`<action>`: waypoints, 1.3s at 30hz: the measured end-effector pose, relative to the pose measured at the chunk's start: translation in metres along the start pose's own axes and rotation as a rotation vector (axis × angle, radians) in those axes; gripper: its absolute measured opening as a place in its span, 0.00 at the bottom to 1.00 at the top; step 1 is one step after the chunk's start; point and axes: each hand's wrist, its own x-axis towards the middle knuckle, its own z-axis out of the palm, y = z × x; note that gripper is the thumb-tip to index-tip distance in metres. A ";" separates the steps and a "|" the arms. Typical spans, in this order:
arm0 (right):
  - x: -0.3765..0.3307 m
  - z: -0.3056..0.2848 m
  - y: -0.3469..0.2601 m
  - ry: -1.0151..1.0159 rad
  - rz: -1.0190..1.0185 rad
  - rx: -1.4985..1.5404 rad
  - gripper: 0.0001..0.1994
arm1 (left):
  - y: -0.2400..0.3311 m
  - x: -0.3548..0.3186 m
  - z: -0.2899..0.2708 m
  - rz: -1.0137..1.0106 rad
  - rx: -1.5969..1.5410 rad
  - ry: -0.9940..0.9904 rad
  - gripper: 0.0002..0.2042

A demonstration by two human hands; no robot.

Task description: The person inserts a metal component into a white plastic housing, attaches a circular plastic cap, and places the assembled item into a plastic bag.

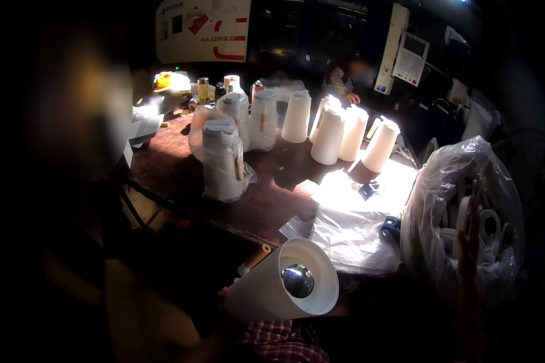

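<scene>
A white plastic pitcher [254, 290] lies tilted in front of me, its wide round mouth facing right. Inside it a shiny, mirror-like round surface [298, 281] shows at the bottom. A tan handle [257, 259] sticks out along its upper side. My left hand [224, 293] grips the pitcher from its left; most of the hand is dark or hidden behind it. At the right, my right hand [468, 239] reaches to a clear plastic bag [427, 199] of white plastic parts, fingers stretched out. A pale, narrow part [462, 219] stands right beside these fingers; contact is unclear.
Several white pitchers [329, 138] stand on the brown table [266, 181], some wrapped in clear bags [221, 163]. A white plastic sheet [351, 239] lies near the front edge. Bottles [203, 89] stand at the back left. Another person's hand [352, 98] rests beyond the table.
</scene>
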 end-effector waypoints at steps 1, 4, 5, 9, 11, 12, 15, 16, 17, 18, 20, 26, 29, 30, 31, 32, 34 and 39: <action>-0.010 0.028 -0.046 -0.147 -0.007 0.048 0.39 | 0.001 0.002 -0.002 -0.038 -0.042 -0.024 0.37; -0.026 0.106 -0.123 -0.584 -0.140 0.138 0.45 | -0.001 -0.007 -0.001 -0.009 -0.004 0.046 0.37; -0.031 0.125 -0.142 -0.662 -0.124 0.196 0.46 | -0.001 -0.010 0.002 -0.026 0.037 0.035 0.37; -0.048 0.164 -0.170 -0.795 -0.156 0.289 0.47 | 0.001 -0.015 0.013 -0.072 0.153 -0.031 0.37; -0.054 0.168 -0.175 -0.802 -0.131 0.365 0.47 | -0.003 -0.016 0.027 -0.048 0.183 0.001 0.38; -0.058 0.168 -0.175 -0.805 -0.118 0.403 0.46 | -0.007 -0.019 0.038 -0.024 0.197 0.057 0.38; -0.066 0.168 -0.174 -0.788 -0.147 0.410 0.46 | -0.002 -0.025 0.036 -0.003 0.409 0.118 0.38; -0.068 0.168 -0.174 -0.779 -0.153 0.414 0.46 | 0.001 -0.027 0.033 -0.027 0.444 0.130 0.37; -0.072 0.168 -0.174 -0.766 -0.147 0.418 0.45 | 0.004 -0.029 0.030 -0.054 0.480 0.143 0.37; -0.075 0.170 -0.174 -0.752 -0.145 0.426 0.45 | 0.006 -0.032 0.031 -0.098 0.453 0.165 0.37; -0.083 0.172 -0.174 -0.718 -0.147 0.434 0.44 | 0.008 -0.033 0.031 -0.122 0.488 0.215 0.36; -0.090 0.176 -0.179 -0.666 -0.235 0.459 0.43 | 0.023 -0.048 0.014 -0.025 0.648 0.167 0.26; -0.104 0.184 -0.170 -0.497 0.309 0.943 0.41 | 0.005 -0.049 0.063 0.242 0.885 0.267 0.24; -0.112 0.193 -0.171 -0.396 0.699 1.235 0.39 | 0.001 -0.050 0.079 0.330 1.004 0.216 0.25; -0.118 0.201 -0.156 -0.439 0.872 1.324 0.37 | 0.000 -0.053 0.097 0.415 1.121 0.162 0.27; -0.123 0.210 -0.143 -0.485 1.047 1.412 0.35 | 0.006 -0.059 0.118 0.454 1.511 -0.012 0.36; -0.146 0.228 -0.129 -0.409 1.065 1.477 0.34 | 0.019 -0.054 0.147 0.797 2.178 -0.501 0.46; -0.126 0.208 -0.157 -0.299 0.738 1.638 0.36 | 0.019 -0.041 0.134 0.641 1.210 0.175 0.40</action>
